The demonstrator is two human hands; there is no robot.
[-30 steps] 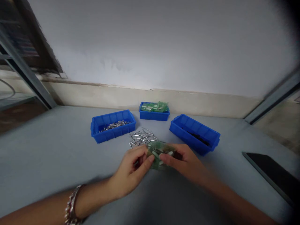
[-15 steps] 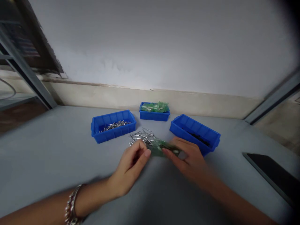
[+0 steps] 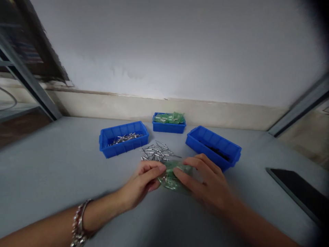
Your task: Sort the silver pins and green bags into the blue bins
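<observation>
A small see-through green plastic bag [image 3: 171, 180] with shiny bits inside is between my hands, just above the table. My left hand [image 3: 144, 180] pinches its left edge between thumb and fingers. On the other side, my right hand [image 3: 208, 181] has its thumb on the bag's face and its index finger at the top edge, the other fingers curled behind. Just beyond the bag lies a loose pile of thin silvery metal pins [image 3: 158, 151] that look like blind rivets.
A blue bin [image 3: 125, 148] at left holds more metal pins. The back blue bin [image 3: 169, 128] holds green bags. At right, another blue bin [image 3: 205, 149] contains small black pieces. A dark flat tablet-like object [image 3: 298, 192] lies far right. A wall [image 3: 164, 51] stands behind the table.
The bag has turned and come lower, so its face now shows with the shiny contents. My right hand's fingers have spread and shifted on it. My left hand has kept its pinch.
</observation>
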